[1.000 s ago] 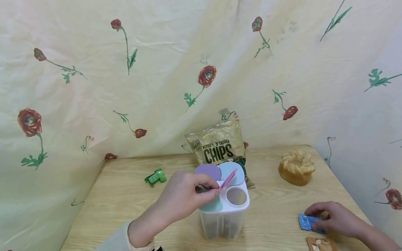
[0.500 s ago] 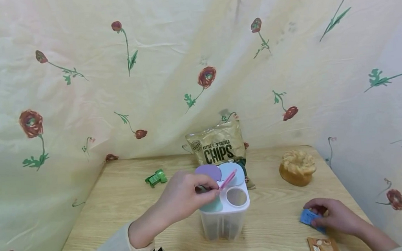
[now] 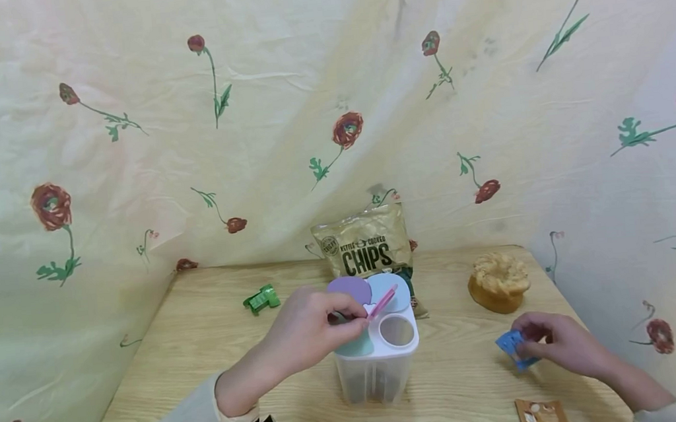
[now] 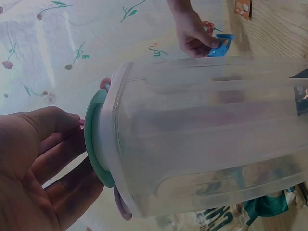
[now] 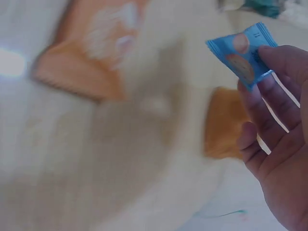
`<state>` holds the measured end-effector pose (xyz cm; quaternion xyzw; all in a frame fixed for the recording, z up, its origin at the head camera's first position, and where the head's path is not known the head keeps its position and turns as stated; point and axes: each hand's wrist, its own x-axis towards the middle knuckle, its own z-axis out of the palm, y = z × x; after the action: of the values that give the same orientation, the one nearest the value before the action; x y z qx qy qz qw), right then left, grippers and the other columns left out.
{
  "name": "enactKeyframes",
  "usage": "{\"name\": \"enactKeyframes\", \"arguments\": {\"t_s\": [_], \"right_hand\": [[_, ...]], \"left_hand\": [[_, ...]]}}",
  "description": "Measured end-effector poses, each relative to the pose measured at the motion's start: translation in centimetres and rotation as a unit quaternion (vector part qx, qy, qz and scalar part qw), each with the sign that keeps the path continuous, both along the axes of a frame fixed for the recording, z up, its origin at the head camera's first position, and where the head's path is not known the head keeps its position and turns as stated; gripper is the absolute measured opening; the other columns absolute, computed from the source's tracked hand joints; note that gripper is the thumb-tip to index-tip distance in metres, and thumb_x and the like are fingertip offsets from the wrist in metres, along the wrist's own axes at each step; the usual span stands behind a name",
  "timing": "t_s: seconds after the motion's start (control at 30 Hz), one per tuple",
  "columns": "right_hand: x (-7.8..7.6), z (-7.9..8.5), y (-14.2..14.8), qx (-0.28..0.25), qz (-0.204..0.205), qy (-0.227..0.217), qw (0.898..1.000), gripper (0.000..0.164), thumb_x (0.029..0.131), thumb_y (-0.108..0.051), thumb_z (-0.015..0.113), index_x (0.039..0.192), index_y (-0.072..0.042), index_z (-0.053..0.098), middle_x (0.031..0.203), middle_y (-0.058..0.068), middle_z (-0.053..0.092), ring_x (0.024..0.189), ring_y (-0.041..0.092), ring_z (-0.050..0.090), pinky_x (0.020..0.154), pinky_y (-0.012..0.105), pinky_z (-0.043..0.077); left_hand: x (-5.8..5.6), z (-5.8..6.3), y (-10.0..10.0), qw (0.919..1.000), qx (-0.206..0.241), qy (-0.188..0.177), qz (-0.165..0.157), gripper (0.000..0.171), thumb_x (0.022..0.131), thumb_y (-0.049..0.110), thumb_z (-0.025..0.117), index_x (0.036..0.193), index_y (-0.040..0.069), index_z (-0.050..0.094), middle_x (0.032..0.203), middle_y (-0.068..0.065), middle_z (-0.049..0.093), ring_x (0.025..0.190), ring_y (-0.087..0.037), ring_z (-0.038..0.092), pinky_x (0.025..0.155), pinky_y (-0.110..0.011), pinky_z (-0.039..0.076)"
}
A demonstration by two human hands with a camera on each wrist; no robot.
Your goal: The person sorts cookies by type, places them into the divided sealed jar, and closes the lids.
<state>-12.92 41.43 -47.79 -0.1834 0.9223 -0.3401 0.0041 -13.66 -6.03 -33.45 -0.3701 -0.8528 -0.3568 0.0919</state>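
A clear plastic container (image 3: pixel 369 377) stands mid-table under a white top with purple (image 3: pixel 350 289), pale blue and green round lids. Its front-right opening (image 3: pixel 397 330) is uncovered. Over the top, my left hand (image 3: pixel 311 326) pinches a thin pink lid (image 3: pixel 383 301), seen nearly edge-on; in the left wrist view the container hides most of it. My right hand (image 3: pixel 563 344) pinches a small blue snack packet (image 3: pixel 516 348) between thumb and fingers, raised above the table at the right. A brown packet (image 3: pixel 541 415) lies nearer the front edge.
A gold chips bag (image 3: pixel 370 241) stands directly behind the container. At the back right sits a ring-shaped bread (image 3: pixel 500 282). A green wrapped packet (image 3: pixel 261 299) lies at the back left. Flowered cloth (image 3: pixel 273 143) hangs around the table.
My right hand has picked the blue packet up off the table, tilting it and moving slightly away from the brown packet. The left hand and pink lid have stayed in place.
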Motion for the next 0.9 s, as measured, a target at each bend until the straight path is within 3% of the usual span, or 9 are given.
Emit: {"name": "enactKeyframes", "arguments": {"t_s": [0.2,0.47,0.6,0.9], "right_hand": [[-0.2,4.1,-2.5,-0.019,0.010,0.047,0.999,0.018,0.089,-0.007,0.078,0.100,-0.018,0.070,0.084,-0.012,0.069,0.074,0.004,0.062,0.056,0.024,0.046],[-0.1,9.3,-6.5,-0.034,0.053,0.093,0.994,0.023,0.091,-0.003,0.076,0.101,-0.023,0.071,0.084,-0.013,0.069,0.072,0.007,0.060,0.057,0.025,0.044],[0.2,11.2,-8.4,-0.034,0.068,0.121,0.990,0.028,0.088,-0.002,0.078,0.101,-0.026,0.070,0.082,-0.014,0.066,0.069,0.006,0.056,0.057,0.024,0.043],[0.4,14.0,-12.1,-0.093,0.079,0.118,0.986,0.029,0.091,0.002,0.074,0.107,-0.022,0.070,0.092,-0.007,0.070,0.074,0.011,0.061,0.064,0.026,0.052]], "left_hand": [[0.0,0.1,0.0,1.0000,-0.002,0.004,-0.003,0.003,0.088,0.021,0.079,0.088,0.018,0.081,0.082,0.011,0.077,0.071,0.005,0.062,0.064,-0.015,0.050],[-0.1,0.1,0.1,0.9999,-0.003,0.007,-0.009,0.004,0.089,0.022,0.079,0.088,0.018,0.081,0.082,0.010,0.077,0.072,0.005,0.063,0.064,-0.015,0.050],[-0.1,0.2,0.2,0.9999,-0.006,0.006,-0.008,0.004,0.088,0.022,0.079,0.089,0.018,0.081,0.082,0.010,0.077,0.071,0.005,0.062,0.064,-0.015,0.050],[0.0,0.4,0.1,0.9999,-0.008,-0.001,-0.009,0.004,0.088,0.021,0.079,0.088,0.018,0.081,0.082,0.011,0.076,0.070,0.005,0.062,0.063,-0.015,0.049]]}}
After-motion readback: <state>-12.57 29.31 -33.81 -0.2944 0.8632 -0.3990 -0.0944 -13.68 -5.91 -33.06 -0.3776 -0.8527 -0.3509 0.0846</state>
